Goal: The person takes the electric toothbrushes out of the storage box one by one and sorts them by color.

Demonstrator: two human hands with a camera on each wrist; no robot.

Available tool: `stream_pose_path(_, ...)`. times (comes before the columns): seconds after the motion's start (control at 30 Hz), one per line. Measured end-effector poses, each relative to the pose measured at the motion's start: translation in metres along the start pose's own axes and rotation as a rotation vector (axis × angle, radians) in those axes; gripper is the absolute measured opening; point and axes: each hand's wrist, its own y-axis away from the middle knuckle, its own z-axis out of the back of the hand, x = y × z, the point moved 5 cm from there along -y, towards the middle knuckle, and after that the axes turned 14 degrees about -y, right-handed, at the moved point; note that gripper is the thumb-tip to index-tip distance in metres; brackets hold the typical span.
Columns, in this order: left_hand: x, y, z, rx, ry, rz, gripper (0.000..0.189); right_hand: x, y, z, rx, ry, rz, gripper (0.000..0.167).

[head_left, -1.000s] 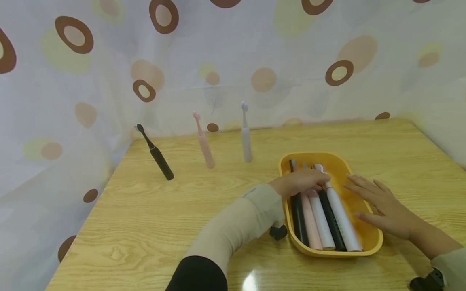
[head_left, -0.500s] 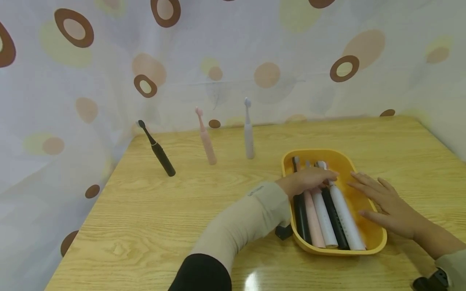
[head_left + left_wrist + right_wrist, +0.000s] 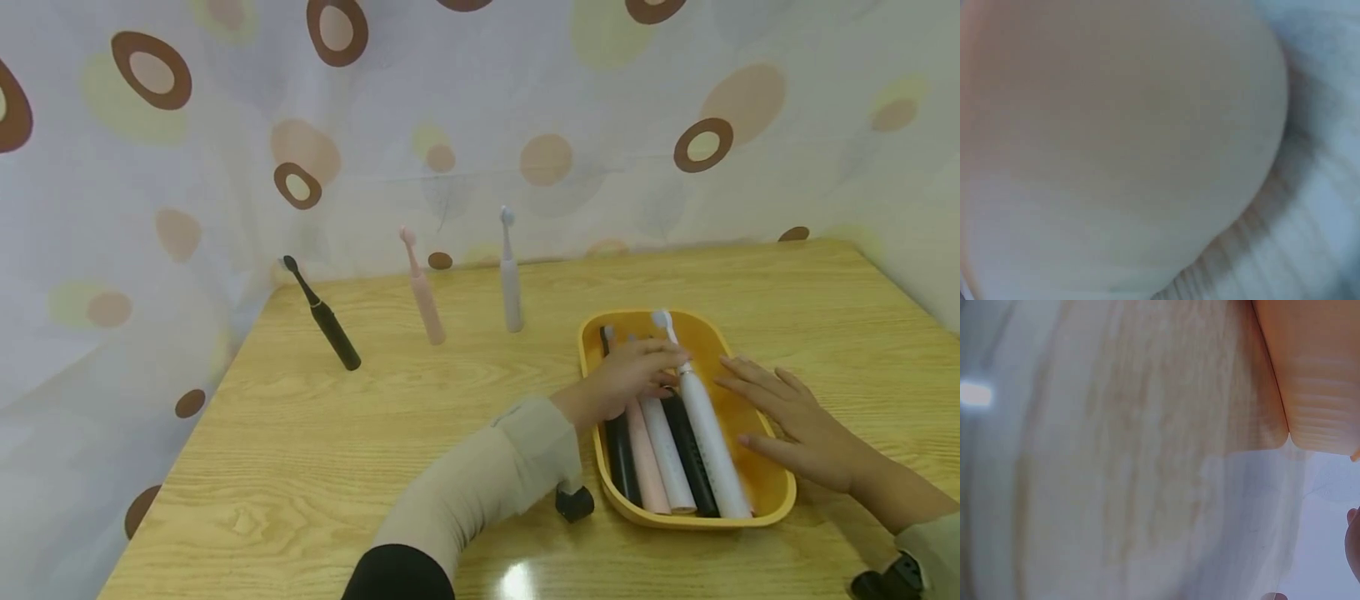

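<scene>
In the head view my left hand (image 3: 626, 377) reaches over the left rim of a yellow tray (image 3: 776, 492) and pinches a white electric toothbrush (image 3: 708, 442) at its neck. The brush head is raised toward the tray's far end, while the handle's base stays low at the near end. Beside it in the tray lie a black toothbrush (image 3: 688, 454), another white one (image 3: 666, 454), a pink one (image 3: 647, 458) and a black one (image 3: 621, 458) at the left; my left hand covers their necks. My right hand (image 3: 802, 429), fingers spread and straight, rests at the tray's right rim.
Three electric toothbrushes stand upright at the back of the wooden table (image 3: 300, 467): black (image 3: 333, 333), pink (image 3: 427, 308) and pale grey (image 3: 511, 292). A patterned curtain (image 3: 450, 100) hangs behind. The right wrist view shows the tray's outer wall (image 3: 1322, 375).
The right-hand white toothbrush's head end has risen above the others, lifted by my left hand. My right hand stays at the rim. The head view shifts slightly.
</scene>
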Motion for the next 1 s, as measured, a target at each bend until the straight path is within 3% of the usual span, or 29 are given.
stream_pose_path(0.27, -0.004, 0.012, -0.003, -0.055, 0.275, -0.061, 0.02, 0.0, 0.0, 0.0, 0.007, -0.007, 0.004, 0.056)
stream_pose_path(0.5, -0.008, 0.019, -0.004, -0.059, 0.382, -0.096, 0.025, 0.0, 0.0, 0.0, 0.005, -0.021, -0.007, 0.056)
stream_pose_path(0.6, -0.007, 0.021, -0.006, -0.001, 0.368, -0.097, 0.029, 0.0, 0.0, 0.0, 0.002, -0.027, -0.006, 0.056)
stream_pose_path(0.77, -0.008, 0.027, -0.018, 0.147, 0.277, -0.115, 0.034, 0.001, 0.0, 0.0, 0.003, -0.035, -0.007, 0.056)
stream_pose_path(1.0, -0.01, 0.036, -0.03, 0.22, 0.128, -0.111, 0.043, 0.001, -0.001, -0.001, 0.012, -0.1, -0.056, 0.06)
